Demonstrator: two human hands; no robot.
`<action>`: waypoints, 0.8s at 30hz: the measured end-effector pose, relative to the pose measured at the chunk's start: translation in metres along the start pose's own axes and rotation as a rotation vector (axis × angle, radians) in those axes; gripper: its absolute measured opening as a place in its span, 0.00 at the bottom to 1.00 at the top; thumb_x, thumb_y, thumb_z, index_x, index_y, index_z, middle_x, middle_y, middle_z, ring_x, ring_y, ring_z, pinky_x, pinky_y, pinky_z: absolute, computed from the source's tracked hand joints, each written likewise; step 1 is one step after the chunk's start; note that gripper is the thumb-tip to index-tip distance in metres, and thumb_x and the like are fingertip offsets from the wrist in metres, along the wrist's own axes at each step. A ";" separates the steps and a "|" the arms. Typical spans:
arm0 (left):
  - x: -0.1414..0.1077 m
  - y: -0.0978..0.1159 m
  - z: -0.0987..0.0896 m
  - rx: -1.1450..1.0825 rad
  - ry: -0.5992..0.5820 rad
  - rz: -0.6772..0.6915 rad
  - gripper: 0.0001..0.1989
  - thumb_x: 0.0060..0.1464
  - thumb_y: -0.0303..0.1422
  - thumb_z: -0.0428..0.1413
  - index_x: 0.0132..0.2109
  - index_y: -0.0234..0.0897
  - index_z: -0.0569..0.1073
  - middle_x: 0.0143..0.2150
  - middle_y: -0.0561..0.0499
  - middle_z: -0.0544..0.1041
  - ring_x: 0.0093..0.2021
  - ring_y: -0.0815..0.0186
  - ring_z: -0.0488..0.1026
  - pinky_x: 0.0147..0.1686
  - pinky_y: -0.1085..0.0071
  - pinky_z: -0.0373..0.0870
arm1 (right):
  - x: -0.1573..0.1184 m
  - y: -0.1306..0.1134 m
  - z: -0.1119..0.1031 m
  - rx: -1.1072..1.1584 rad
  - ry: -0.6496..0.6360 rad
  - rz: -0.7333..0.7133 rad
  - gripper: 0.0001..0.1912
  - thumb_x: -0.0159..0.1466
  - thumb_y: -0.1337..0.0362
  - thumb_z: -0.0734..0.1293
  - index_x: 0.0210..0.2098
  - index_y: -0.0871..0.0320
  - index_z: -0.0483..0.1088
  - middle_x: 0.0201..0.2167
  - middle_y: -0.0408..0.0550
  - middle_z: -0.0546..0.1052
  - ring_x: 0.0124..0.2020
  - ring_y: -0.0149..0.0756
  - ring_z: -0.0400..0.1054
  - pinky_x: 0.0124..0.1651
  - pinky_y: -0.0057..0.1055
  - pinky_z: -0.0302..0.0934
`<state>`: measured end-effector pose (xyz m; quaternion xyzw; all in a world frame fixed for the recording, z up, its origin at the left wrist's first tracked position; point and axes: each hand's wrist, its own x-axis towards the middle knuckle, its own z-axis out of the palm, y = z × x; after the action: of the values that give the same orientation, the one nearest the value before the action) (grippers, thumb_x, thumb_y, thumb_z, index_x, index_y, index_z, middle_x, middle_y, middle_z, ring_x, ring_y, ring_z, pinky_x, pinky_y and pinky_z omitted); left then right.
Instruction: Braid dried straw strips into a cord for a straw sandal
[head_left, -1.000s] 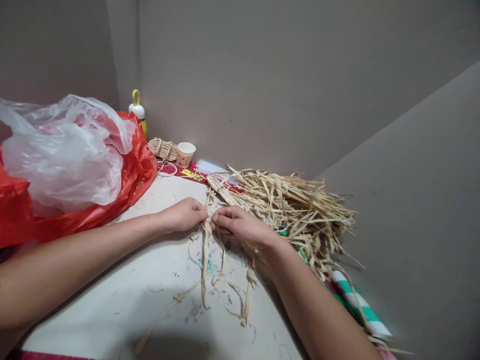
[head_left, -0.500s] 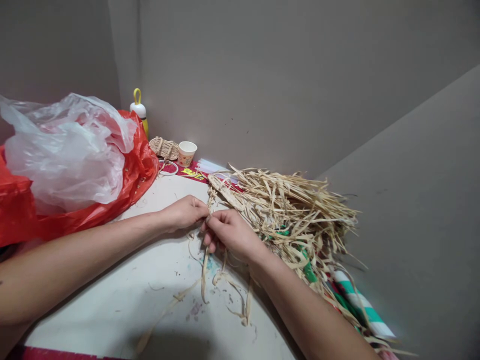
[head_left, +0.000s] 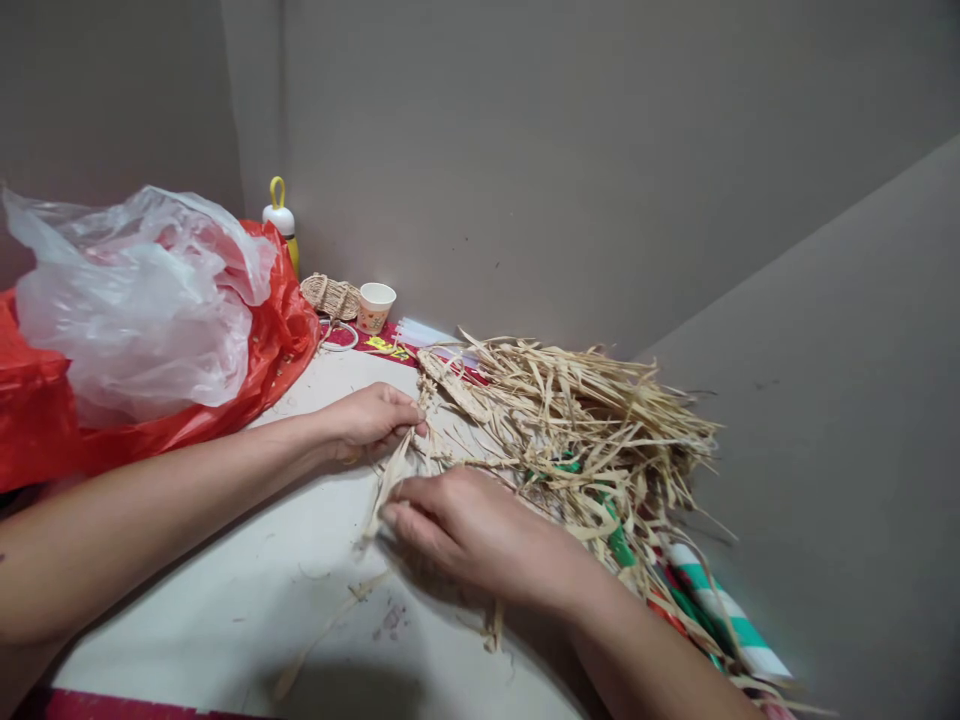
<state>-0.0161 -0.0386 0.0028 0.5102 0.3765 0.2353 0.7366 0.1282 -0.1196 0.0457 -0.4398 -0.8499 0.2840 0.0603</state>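
Note:
My left hand (head_left: pixel 381 418) pinches the near end of a thin braid of dried straw-coloured strips (head_left: pixel 424 390), which runs away toward the back of the table. From that pinch a loose pale strip (head_left: pixel 388 480) hangs down to the front. My right hand (head_left: pixel 457 525) is lower and nearer me, thumb and forefinger closed on this strip; its other fingers are mostly hidden beneath. Just right of both hands lies a big heap of dried straw strips (head_left: pixel 600 400). More loose strips (head_left: pixel 493 630) trail over the tabletop.
Red and clear plastic bags (head_left: pixel 157 310) bulge at the left. Along the wall stand a yellow-looped bottle (head_left: pixel 279 218), a woven straw coil (head_left: pixel 330 297), a paper cup (head_left: pixel 376 308) and a ring (head_left: pixel 339 336). A green-and-white striped roll (head_left: pixel 727 610) lies at the right edge.
My right hand has moved down and toward me from beside the left hand, drawing a pale strip along. My left hand stays nearly in place, still pinching the braid.

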 end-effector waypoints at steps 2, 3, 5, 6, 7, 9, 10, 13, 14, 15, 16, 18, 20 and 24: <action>-0.001 0.005 -0.003 -0.030 -0.025 -0.021 0.07 0.49 0.31 0.53 0.26 0.32 0.69 0.13 0.62 0.52 0.13 0.79 0.43 0.14 0.77 0.38 | -0.009 0.000 -0.014 0.163 -0.098 -0.047 0.19 0.64 0.55 0.59 0.21 0.59 0.67 0.16 0.43 0.67 0.18 0.26 0.54 0.23 0.26 0.46; -0.002 0.006 -0.005 -0.036 -0.036 -0.027 0.08 0.49 0.31 0.53 0.26 0.32 0.69 0.13 0.62 0.52 0.13 0.79 0.43 0.15 0.77 0.39 | -0.010 0.005 -0.021 0.261 -0.075 -0.014 0.21 0.64 0.53 0.58 0.21 0.60 0.68 0.17 0.44 0.68 0.18 0.27 0.56 0.23 0.26 0.48; -0.002 0.008 -0.008 -0.036 -0.057 -0.032 0.07 0.49 0.32 0.55 0.27 0.31 0.69 0.14 0.61 0.53 0.14 0.79 0.44 0.15 0.78 0.40 | -0.006 0.020 -0.030 0.424 0.151 0.115 0.24 0.63 0.50 0.58 0.21 0.60 0.68 0.17 0.46 0.69 0.18 0.28 0.59 0.22 0.26 0.52; -0.002 0.008 -0.009 -0.037 -0.071 -0.033 0.07 0.49 0.32 0.55 0.28 0.31 0.69 0.14 0.61 0.53 0.14 0.79 0.45 0.15 0.78 0.40 | -0.001 0.030 -0.031 0.477 0.317 0.178 0.23 0.63 0.49 0.58 0.22 0.60 0.68 0.18 0.46 0.70 0.19 0.28 0.60 0.23 0.26 0.54; -0.002 0.008 -0.010 -0.036 -0.086 -0.037 0.08 0.49 0.33 0.55 0.28 0.31 0.69 0.15 0.61 0.53 0.15 0.79 0.45 0.15 0.79 0.40 | 0.006 0.039 -0.030 0.500 0.450 0.216 0.21 0.61 0.49 0.60 0.24 0.60 0.68 0.19 0.46 0.71 0.20 0.28 0.62 0.23 0.25 0.56; -0.002 0.007 -0.011 -0.037 -0.121 -0.051 0.09 0.48 0.34 0.56 0.29 0.31 0.69 0.15 0.61 0.53 0.15 0.79 0.45 0.16 0.79 0.40 | 0.021 0.055 -0.022 0.597 0.509 0.277 0.19 0.59 0.49 0.63 0.28 0.60 0.68 0.26 0.48 0.73 0.25 0.30 0.66 0.24 0.25 0.59; -0.002 0.006 -0.011 -0.031 -0.137 -0.054 0.09 0.48 0.35 0.56 0.29 0.31 0.69 0.15 0.61 0.53 0.15 0.79 0.45 0.16 0.79 0.40 | 0.028 0.060 -0.016 0.686 0.456 0.305 0.18 0.58 0.49 0.64 0.29 0.60 0.68 0.27 0.48 0.73 0.25 0.30 0.66 0.24 0.24 0.60; -0.001 0.004 -0.011 0.047 -0.170 -0.026 0.10 0.49 0.35 0.55 0.29 0.31 0.69 0.16 0.60 0.56 0.16 0.79 0.46 0.16 0.79 0.41 | 0.042 0.066 0.004 0.966 0.220 0.337 0.18 0.57 0.49 0.65 0.29 0.59 0.67 0.25 0.46 0.72 0.22 0.29 0.66 0.22 0.24 0.59; -0.001 0.003 -0.011 0.083 -0.183 -0.012 0.09 0.49 0.35 0.55 0.28 0.32 0.69 0.16 0.59 0.57 0.16 0.78 0.47 0.16 0.78 0.42 | 0.044 0.066 0.008 1.026 0.161 0.335 0.18 0.57 0.49 0.65 0.28 0.59 0.66 0.22 0.44 0.71 0.19 0.27 0.64 0.19 0.23 0.57; -0.001 0.003 -0.011 0.116 -0.193 -0.003 0.09 0.50 0.34 0.54 0.28 0.32 0.69 0.16 0.59 0.57 0.16 0.78 0.47 0.16 0.78 0.43 | 0.045 0.066 0.011 1.068 0.113 0.334 0.17 0.57 0.50 0.65 0.26 0.59 0.65 0.18 0.42 0.69 0.16 0.25 0.60 0.17 0.21 0.53; -0.001 0.003 -0.011 0.142 -0.203 -0.001 0.08 0.50 0.33 0.53 0.27 0.33 0.68 0.15 0.59 0.57 0.16 0.77 0.47 0.16 0.78 0.44 | 0.045 0.065 0.012 1.095 0.077 0.330 0.17 0.57 0.51 0.65 0.25 0.59 0.64 0.15 0.39 0.66 0.13 0.23 0.55 0.14 0.20 0.48; -0.001 0.004 -0.011 0.177 -0.213 -0.009 0.07 0.50 0.31 0.51 0.27 0.34 0.67 0.15 0.60 0.56 0.15 0.77 0.47 0.16 0.77 0.45 | 0.043 0.065 0.011 1.122 0.027 0.319 0.16 0.57 0.52 0.65 0.25 0.60 0.63 0.11 0.34 0.58 0.10 0.20 0.44 0.12 0.19 0.38; -0.001 0.005 -0.011 0.212 -0.228 -0.006 0.06 0.50 0.31 0.51 0.27 0.34 0.68 0.15 0.60 0.55 0.15 0.77 0.48 0.16 0.77 0.46 | 0.041 0.067 0.007 1.120 -0.004 0.315 0.16 0.58 0.52 0.64 0.25 0.60 0.63 0.11 0.32 0.54 0.11 0.19 0.40 0.13 0.19 0.34; -0.002 0.005 -0.012 0.398 -0.201 0.032 0.08 0.50 0.34 0.50 0.29 0.34 0.69 0.16 0.60 0.56 0.16 0.75 0.50 0.17 0.76 0.47 | 0.041 0.070 0.003 1.131 -0.057 0.333 0.17 0.58 0.54 0.64 0.22 0.60 0.62 0.11 0.33 0.55 0.11 0.19 0.40 0.12 0.19 0.34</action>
<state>-0.0264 -0.0311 0.0052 0.6721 0.3322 0.1160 0.6515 0.1523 -0.0571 -0.0003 -0.4591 -0.4874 0.7102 0.2174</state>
